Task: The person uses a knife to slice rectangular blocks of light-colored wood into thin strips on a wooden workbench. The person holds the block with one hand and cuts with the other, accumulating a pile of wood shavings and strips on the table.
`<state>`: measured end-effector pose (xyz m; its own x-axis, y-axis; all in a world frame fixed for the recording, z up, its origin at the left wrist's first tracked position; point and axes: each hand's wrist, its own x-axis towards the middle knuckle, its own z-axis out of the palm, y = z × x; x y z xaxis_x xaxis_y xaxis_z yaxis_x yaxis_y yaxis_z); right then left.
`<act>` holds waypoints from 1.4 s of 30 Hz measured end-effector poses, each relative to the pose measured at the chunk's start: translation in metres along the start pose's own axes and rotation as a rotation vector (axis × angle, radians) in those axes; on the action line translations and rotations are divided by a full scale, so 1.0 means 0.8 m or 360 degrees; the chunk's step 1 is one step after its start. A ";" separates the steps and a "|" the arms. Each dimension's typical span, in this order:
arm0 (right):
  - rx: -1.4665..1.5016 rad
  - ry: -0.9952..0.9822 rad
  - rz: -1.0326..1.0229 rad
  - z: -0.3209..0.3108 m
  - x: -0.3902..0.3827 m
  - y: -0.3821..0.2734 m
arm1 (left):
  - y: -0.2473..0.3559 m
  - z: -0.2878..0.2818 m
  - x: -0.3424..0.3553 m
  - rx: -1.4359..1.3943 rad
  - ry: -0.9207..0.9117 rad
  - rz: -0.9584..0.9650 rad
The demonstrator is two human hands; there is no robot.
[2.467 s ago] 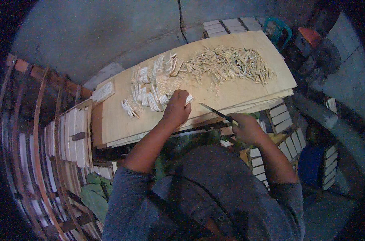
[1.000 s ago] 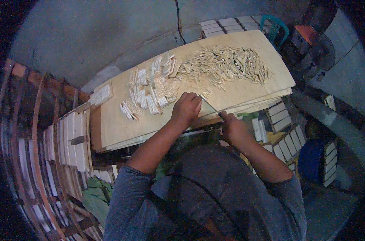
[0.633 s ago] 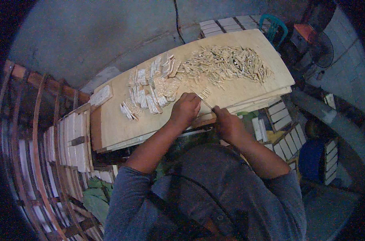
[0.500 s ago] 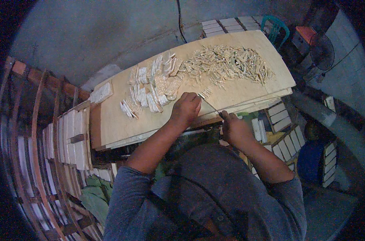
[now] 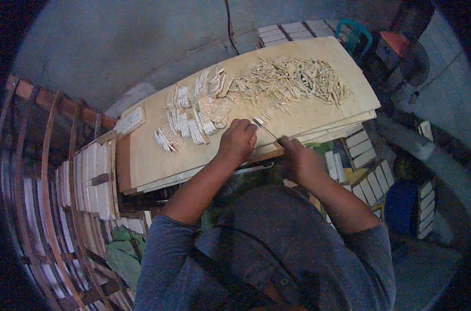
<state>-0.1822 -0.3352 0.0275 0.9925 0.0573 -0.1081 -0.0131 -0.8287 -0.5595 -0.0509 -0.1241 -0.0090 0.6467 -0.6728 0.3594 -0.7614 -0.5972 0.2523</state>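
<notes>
My right hand [image 5: 299,155] is closed round the handle of a knife [image 5: 268,131], whose blade points toward the upper left. Beside the blade tip my left hand [image 5: 238,139] is closed, fingers curled down to the board; what they press on is hidden. A few thin pale strips [image 5: 263,118] lie just beyond the blade. To the left of them, grainy whitish slices that look like tempeh [image 5: 198,123] lie in rows and stacks. Farther right spreads a large heap of small cut strips [image 5: 297,80]. All of this is on a light wooden board [image 5: 152,160].
One whole pale slab [image 5: 130,120] lies at the board's left end. A slatted rack [image 5: 51,155] with white blocks stands at left. Trays of white blocks [image 5: 360,149] are below at right, near a blue drum [image 5: 401,207]. Behind stand a green chair [image 5: 357,37] and a fan [image 5: 414,63].
The knife has shifted slightly up and left, its blade now lying nearer the left fingers. My right hand has moved a little the same way; my left hand stays almost in place.
</notes>
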 end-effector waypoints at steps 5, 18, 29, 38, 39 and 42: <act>-0.0066 0.0005 -0.0035 0.050 0.041 0.012 | -0.001 0.000 0.001 -0.0036 -0.0080 -0.0071; -0.0064 0.0023 0.0000 0.040 0.031 0.001 | -0.008 0.004 0.000 -0.0050 -0.0046 -0.0021; -0.0126 -0.0046 -0.0001 0.024 0.028 -0.011 | -0.002 -0.003 -0.003 -0.0002 -0.0060 -0.0024; 0.0007 -0.0181 0.0152 0.006 -0.008 -0.002 | -0.012 0.010 -0.011 0.0028 0.0023 -0.0029; 0.0069 -0.0081 0.0052 0.007 -0.004 -0.003 | -0.009 0.007 -0.011 0.0069 -0.0007 -0.0038; 0.0033 -0.0096 0.0037 0.020 0.027 -0.014 | -0.003 0.001 -0.007 0.0078 -0.0085 -0.0083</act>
<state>-0.1626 -0.3154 0.0183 0.9828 0.0722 -0.1701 -0.0390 -0.8185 -0.5731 -0.0527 -0.1196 -0.0126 0.6877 -0.6620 0.2979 -0.7245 -0.6516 0.2246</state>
